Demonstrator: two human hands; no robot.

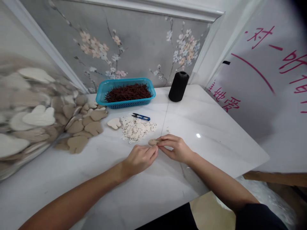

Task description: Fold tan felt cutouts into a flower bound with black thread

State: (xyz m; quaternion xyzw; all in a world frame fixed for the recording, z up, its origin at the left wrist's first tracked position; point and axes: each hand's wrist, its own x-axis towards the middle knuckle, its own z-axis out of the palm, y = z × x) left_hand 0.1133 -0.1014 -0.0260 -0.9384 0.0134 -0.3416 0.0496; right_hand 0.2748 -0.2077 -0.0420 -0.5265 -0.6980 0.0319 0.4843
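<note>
A small beige piece [152,142] is between my two hands, just in front of a heap of small white tags [135,129]. My left hand [141,158] has its fingers pressed together at the near side of the piece. From the right, my right hand [176,147] pinches the end of the same piece, its fingertips almost touching the left ones. A dark thread runs over the table from the black thread cone [178,87] toward my hands. Blue thread snips [141,117] lie at the back of the tag heap, and a cream padded shape [114,123] lies left of it.
A blue basket [102,93] of dark red strips stands at the back against the wall. Beige padded shapes [76,144] are piled at the left beside a large clear bag [35,127] of similar shapes. A whiteboard [268,127] with red writing stands at the right.
</note>
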